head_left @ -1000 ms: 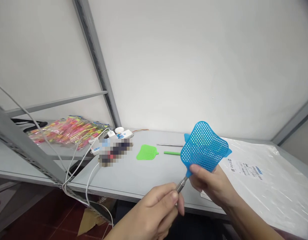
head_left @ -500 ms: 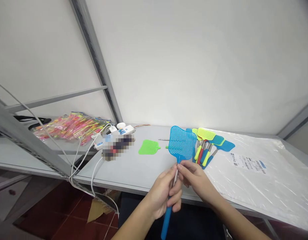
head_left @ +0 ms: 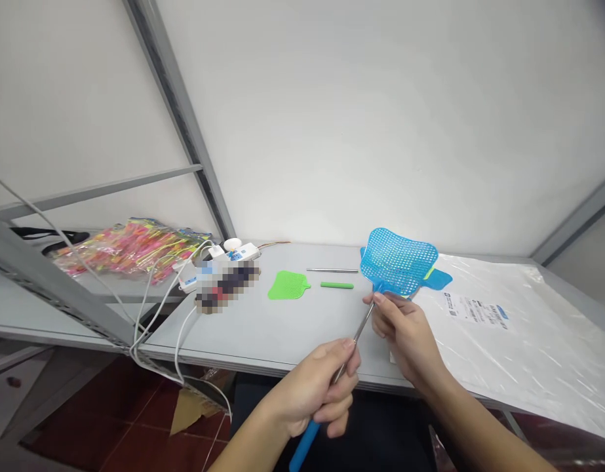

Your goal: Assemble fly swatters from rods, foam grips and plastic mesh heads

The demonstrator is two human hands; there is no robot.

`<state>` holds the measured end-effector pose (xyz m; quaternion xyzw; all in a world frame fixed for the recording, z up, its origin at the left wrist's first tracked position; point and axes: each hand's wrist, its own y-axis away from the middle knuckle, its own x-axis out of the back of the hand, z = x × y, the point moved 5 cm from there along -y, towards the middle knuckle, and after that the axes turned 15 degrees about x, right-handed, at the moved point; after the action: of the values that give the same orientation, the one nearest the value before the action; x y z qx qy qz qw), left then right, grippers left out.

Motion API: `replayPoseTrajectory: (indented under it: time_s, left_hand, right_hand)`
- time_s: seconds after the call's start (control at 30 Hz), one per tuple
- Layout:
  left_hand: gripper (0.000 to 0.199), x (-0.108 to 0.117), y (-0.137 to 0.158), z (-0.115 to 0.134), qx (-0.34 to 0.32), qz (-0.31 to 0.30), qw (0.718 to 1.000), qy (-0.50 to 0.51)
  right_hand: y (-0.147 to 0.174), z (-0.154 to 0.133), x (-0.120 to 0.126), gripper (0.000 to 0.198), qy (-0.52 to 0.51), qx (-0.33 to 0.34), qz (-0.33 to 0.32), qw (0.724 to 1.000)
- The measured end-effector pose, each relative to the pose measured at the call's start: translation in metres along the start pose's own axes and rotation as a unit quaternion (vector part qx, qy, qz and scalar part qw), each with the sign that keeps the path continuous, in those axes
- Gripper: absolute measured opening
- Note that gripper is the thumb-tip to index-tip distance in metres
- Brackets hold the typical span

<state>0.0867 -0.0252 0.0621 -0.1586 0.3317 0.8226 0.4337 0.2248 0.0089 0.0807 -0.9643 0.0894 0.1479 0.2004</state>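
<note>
A blue fly swatter (head_left: 399,261) with a perforated head, metal rod and blue grip is held between both hands over the table's front edge. My left hand (head_left: 322,387) is closed round the lower rod, just above the blue grip. My right hand (head_left: 403,324) pinches the rod's top where it meets the head. Beyond the hands, a green swatter head (head_left: 288,286), a metal rod (head_left: 331,270) and a green handle (head_left: 337,285) lie apart on the table. Another blue swatter head (head_left: 438,280) shows behind the held one; the rest of that pile is hidden.
A white plastic bag (head_left: 528,347) with a printed label covers the table's right side. Power strips (head_left: 243,252) with white cables stand at the left, near a pixelated patch. Bagged colourful items (head_left: 130,249) lie farther left, behind a metal shelf post (head_left: 61,275).
The swatter has swung to the right and tilted, its head now covering the pile. My right hand has moved up and right, away from the left. More of the rod and the green handle show.
</note>
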Motion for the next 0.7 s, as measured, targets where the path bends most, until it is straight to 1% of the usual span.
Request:
replayPoseTrajectory:
  time_s: [0.1,0.17,0.27,0.3,0.37,0.43,0.47,0.53,0.6,0.63,0.67,0.7]
  left_hand:
    - [0.036,-0.003,0.003,0.002,-0.006,0.013,0.999,-0.037]
    - [0.037,-0.004,0.004,0.003,-0.013,0.037,0.997,-0.060]
    - [0.035,-0.005,0.007,0.003,-0.031,0.068,0.993,-0.088]
    - [0.035,-0.005,0.008,0.002,-0.035,0.072,0.992,-0.096]
    - [0.035,-0.003,0.011,0.000,-0.033,0.071,0.991,-0.113]
    - [0.037,0.002,0.016,-0.003,-0.019,0.068,0.988,-0.140]
    - [0.038,0.005,0.020,-0.004,-0.013,0.074,0.984,-0.162]
    - [0.041,0.012,0.028,-0.004,-0.007,0.110,0.969,-0.221]
    - [0.043,0.017,0.035,-0.001,-0.003,0.157,0.945,-0.286]
    - [0.044,0.018,0.037,0.001,-0.001,0.176,0.933,-0.315]
    - [0.044,0.018,0.037,0.002,0.002,0.189,0.922,-0.339]
    - [0.043,0.017,0.037,0.004,0.002,0.199,0.912,-0.359]
  right_hand:
    - [0.000,-0.001,0.000,0.029,-0.031,-0.005,0.002,1.000]
    - [0.007,0.003,-0.005,0.031,-0.026,-0.027,-0.034,0.999]
    - [0.022,0.009,-0.015,0.033,-0.013,-0.062,-0.106,0.992]
    - [0.024,0.009,-0.016,0.034,-0.004,-0.062,-0.123,0.990]
    - [0.022,0.006,-0.013,0.035,0.019,-0.044,-0.135,0.990]
    - [0.010,-0.002,-0.001,0.035,0.035,-0.021,-0.115,0.993]
    - [0.001,-0.007,0.007,0.035,0.030,-0.010,-0.088,0.996]
    - [-0.017,-0.019,0.026,0.033,0.006,0.019,-0.013,1.000]
    - [-0.027,-0.026,0.040,0.033,-0.024,0.046,0.050,0.997]
    - [-0.028,-0.026,0.042,0.033,-0.038,0.049,0.066,0.996]
    - [-0.025,-0.023,0.041,0.033,-0.049,0.042,0.068,0.996]
    - [-0.019,-0.017,0.037,0.033,-0.055,0.026,0.056,0.997]
